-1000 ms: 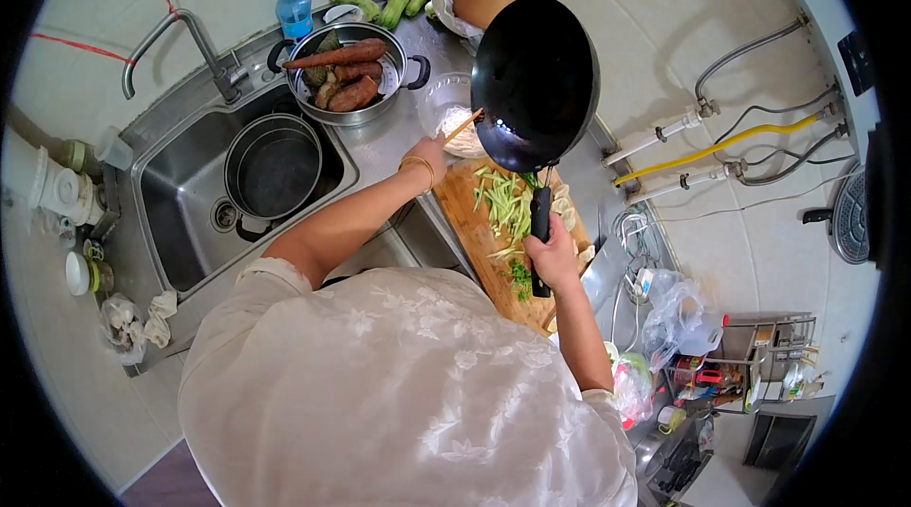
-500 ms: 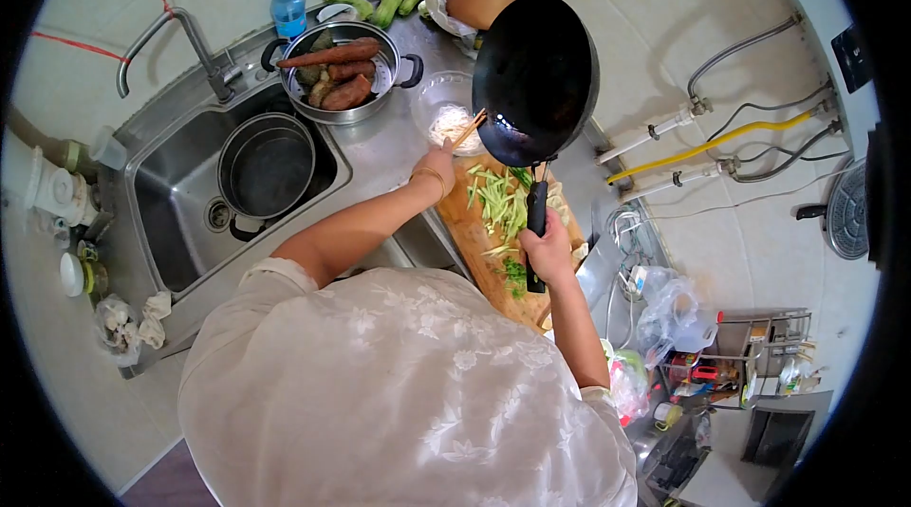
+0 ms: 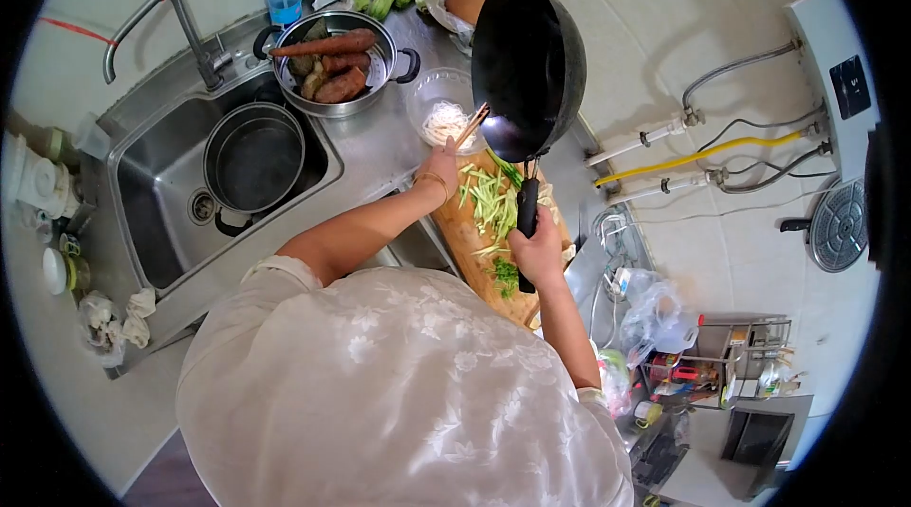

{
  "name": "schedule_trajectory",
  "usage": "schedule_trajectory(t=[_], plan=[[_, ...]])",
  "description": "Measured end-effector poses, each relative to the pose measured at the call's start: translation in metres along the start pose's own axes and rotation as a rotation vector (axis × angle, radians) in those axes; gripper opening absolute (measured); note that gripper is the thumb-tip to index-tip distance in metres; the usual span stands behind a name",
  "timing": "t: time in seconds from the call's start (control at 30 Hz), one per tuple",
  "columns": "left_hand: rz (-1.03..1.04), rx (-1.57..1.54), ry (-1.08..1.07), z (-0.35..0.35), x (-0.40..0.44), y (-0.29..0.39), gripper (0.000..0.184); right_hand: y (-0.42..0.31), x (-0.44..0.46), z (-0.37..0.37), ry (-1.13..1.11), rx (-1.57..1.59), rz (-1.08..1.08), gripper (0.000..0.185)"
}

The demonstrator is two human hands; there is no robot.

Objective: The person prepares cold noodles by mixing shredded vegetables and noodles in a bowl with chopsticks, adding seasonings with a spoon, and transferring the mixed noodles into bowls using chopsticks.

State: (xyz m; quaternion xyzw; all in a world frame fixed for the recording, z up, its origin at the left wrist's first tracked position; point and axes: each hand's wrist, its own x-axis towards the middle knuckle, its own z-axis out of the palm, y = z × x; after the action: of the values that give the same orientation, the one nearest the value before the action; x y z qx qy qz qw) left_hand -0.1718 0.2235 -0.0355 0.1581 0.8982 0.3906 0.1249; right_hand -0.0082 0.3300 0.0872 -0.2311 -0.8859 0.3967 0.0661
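While the right hand [image 3: 538,246] clenches the handle [image 3: 527,208] of the wok [image 3: 529,61], tilted near the bowl [image 3: 427,90] of pale strands [image 3: 446,121], the left hand [image 3: 438,164] pinches chopsticks [image 3: 471,129] at the wok's rim (contact unclear). Probably scraping out; next move calls for a steady tilt.
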Motion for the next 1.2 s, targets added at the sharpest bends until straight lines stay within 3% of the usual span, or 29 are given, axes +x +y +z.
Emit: schedule_trajectory(t=[0.7, 0.8, 1.2], plan=[[0.033, -0.141, 0.048, 0.006, 0.001, -0.003, 0.039, -0.031, -0.009, 0.001, 0.019, -0.134, -0.022, 0.048], [0.018, -0.132, 0.019, 0.003, 0.000, -0.001, 0.040, -0.025, -0.009, 0.003, 0.030, -0.143, -0.118, 0.040], [0.020, -0.149, -0.029, -0.006, -0.009, 0.001, 0.048, -0.036, -0.020, 0.004, 0.039, -0.127, -0.004, 0.043]])
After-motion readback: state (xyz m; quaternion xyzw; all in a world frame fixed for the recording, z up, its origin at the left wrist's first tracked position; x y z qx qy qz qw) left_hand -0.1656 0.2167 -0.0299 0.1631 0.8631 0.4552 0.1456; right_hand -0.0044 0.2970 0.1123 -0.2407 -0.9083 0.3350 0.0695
